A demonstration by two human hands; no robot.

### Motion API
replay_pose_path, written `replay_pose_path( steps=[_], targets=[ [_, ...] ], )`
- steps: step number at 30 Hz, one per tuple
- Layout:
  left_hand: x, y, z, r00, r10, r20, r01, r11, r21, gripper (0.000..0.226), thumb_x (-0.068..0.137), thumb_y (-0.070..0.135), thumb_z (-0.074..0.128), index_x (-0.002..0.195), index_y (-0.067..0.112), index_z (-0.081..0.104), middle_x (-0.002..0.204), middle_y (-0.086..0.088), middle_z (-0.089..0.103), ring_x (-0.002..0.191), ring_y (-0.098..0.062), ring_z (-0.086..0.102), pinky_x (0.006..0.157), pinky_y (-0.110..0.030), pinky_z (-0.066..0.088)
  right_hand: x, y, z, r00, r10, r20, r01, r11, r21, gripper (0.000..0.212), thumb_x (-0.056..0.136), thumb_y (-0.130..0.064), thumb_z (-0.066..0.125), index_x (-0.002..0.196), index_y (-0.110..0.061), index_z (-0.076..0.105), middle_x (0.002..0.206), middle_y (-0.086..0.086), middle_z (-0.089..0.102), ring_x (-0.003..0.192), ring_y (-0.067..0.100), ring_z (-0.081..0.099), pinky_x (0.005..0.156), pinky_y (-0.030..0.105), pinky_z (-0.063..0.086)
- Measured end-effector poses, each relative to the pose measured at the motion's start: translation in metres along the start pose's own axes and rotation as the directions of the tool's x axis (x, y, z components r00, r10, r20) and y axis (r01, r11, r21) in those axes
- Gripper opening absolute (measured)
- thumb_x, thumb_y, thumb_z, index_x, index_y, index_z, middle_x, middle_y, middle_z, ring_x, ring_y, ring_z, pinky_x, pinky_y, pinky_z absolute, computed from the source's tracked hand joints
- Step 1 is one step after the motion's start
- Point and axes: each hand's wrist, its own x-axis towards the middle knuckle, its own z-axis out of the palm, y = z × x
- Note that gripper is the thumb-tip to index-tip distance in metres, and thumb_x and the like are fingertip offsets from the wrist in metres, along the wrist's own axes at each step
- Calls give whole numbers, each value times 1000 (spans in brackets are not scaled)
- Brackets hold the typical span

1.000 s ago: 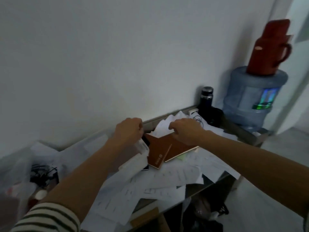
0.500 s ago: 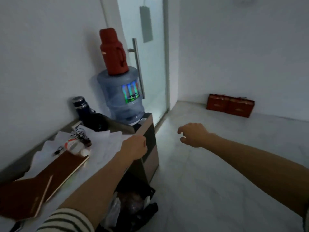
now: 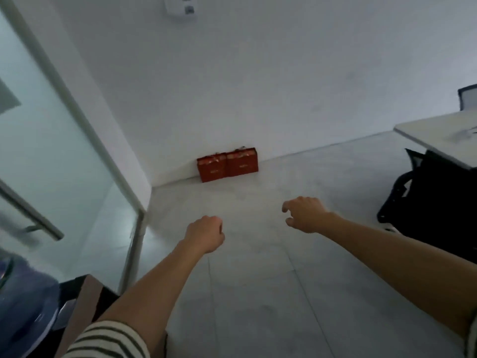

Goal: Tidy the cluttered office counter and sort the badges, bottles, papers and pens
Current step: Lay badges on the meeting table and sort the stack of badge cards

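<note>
The cluttered counter top is out of view; only its brown end panel (image 3: 84,308) shows at the lower left. My left hand (image 3: 206,233) hangs over the bare floor, curled into a fist, with nothing visible inside it. My right hand (image 3: 304,215) hovers to its right, fingers loosely bent and holding nothing. No badges, papers or pens are in sight.
A blue water jug (image 3: 23,306) sits at the lower left edge. A glass door (image 3: 46,156) with a metal bar handle (image 3: 38,218) stands on the left. Two red gift bags (image 3: 227,165) lean against the far wall. A white desk (image 3: 438,135) and black chair (image 3: 438,210) are on the right.
The view has swung right, away from the counter and papers, to the open floor. Both hands have left the brown notebook and papers and now hang in the air.
</note>
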Motion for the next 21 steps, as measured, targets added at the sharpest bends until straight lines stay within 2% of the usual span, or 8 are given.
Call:
replay_pose_path(
  steps=[4, 9, 15, 21],
  targets=[
    [89, 57, -1, 985, 159, 73, -162, 986, 31, 17, 91, 27, 52, 102, 18, 61, 101, -3, 64, 88, -22, 60, 74, -33, 49, 13, 82, 3, 983, 179, 27, -181, 982, 47, 44, 94, -36, 51, 136, -27, 47, 127, 3, 59, 113, 24, 58, 86, 34, 45],
    [200, 143, 12, 937, 325, 128, -333, 941, 54, 17, 91, 27, 51, 100, 18, 62, 99, -3, 65, 86, -22, 61, 73, -32, 51, 41, 193, 17, 921, 381, 73, -386, 919, 73, 47, 95, -37, 51, 140, -26, 42, 126, 3, 58, 111, 25, 58, 82, 34, 46],
    [318, 232, 12, 905, 395, 158, -408, 910, 65, 19, 91, 27, 50, 101, 17, 63, 100, -4, 65, 88, -23, 61, 73, -33, 51, 111, 312, 21, 876, 467, 117, -479, 871, 107, 49, 92, -36, 54, 139, -24, 44, 130, 4, 56, 117, 26, 56, 88, 35, 47],
    [438, 300, -26, 909, 404, 108, -410, 911, 50, 19, 90, 29, 51, 101, 19, 63, 103, -3, 64, 91, -23, 61, 74, -31, 49, 201, 422, -21, 877, 469, 106, -480, 868, 128, 48, 95, -35, 52, 140, -22, 42, 124, 7, 58, 110, 27, 58, 81, 35, 47]
  ],
)
